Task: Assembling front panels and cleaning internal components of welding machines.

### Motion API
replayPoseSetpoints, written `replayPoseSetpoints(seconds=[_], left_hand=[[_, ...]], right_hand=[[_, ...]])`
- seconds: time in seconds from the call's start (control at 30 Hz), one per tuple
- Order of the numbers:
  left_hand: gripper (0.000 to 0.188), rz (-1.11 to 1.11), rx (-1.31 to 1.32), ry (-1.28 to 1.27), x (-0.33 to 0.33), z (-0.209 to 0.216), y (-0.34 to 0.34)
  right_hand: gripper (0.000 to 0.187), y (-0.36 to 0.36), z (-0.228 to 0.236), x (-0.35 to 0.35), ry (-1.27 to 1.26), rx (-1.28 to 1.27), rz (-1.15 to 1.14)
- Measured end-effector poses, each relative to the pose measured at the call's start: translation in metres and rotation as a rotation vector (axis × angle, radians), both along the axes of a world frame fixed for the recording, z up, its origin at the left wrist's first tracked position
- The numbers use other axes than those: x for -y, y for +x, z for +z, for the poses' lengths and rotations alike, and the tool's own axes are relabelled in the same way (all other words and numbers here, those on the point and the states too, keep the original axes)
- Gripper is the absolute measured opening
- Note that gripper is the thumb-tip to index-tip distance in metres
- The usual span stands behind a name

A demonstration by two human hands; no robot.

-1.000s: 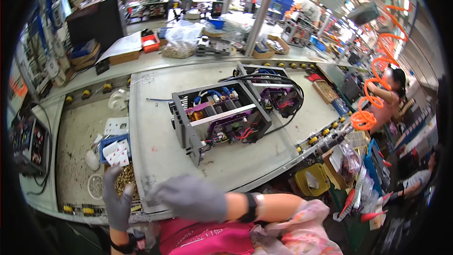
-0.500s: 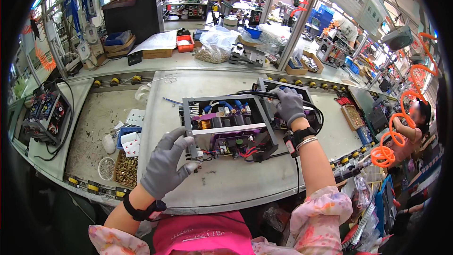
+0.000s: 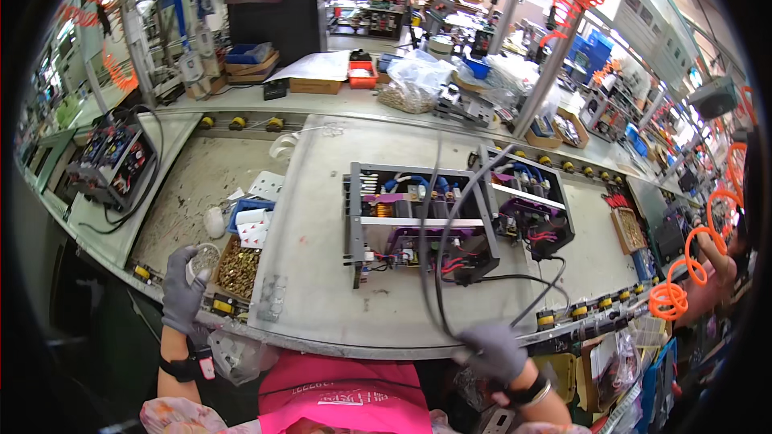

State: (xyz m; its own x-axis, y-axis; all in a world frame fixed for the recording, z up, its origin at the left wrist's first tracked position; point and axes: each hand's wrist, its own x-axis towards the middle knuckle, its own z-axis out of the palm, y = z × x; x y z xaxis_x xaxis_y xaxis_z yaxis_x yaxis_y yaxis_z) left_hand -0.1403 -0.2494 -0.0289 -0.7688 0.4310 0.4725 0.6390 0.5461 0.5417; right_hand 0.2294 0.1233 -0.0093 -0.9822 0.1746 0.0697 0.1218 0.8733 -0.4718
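My left hand, in a grey glove, is at the front edge beside a small round white container of tiny parts. Its fingers are curved and apart, with nothing visible between them. My gloved right hand is low at the table's front edge and blurred by motion. It is closed on a black cable, which loops up across an open metal-framed electronic unit. That unit shows blue and red wires and purple parts. A second, similar unit stands close behind its right side.
A box of brass-coloured small parts and a blue bin with white sheets lie left of the pale board. Another unit with a cable stands at far left. Yellow rollers line the conveyor. Orange coiled hoses hang at right.
My left hand has left the front unit and moved left to the small container. My right hand has come down from the rear unit to the front edge, drawing the cable toward me.
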Motion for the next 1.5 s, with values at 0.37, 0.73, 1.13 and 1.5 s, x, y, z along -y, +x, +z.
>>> replayPoseSetpoints(seconds=[0.37,0.73,1.13,1.5], left_hand=[[0.050,0.505,0.277,-0.162,0.116,-0.033,-0.075],[0.059,0.394,0.311,-0.224,0.088,-0.033,-0.059],[0.052,-0.682,-0.029,0.151,-0.150,0.029,0.057],[0.062,-0.790,-0.114,-0.128,-0.253,0.025,0.064]], right_hand=[[0.028,0.036,-0.074,0.075,0.003,0.471,0.460],[0.021,-0.050,0.022,-0.047,0.081,-0.571,-0.403],[0.025,-0.114,0.018,-0.159,0.138,-0.446,-0.423],[0.020,-0.134,-0.016,-0.229,-0.081,-0.479,-0.334]])
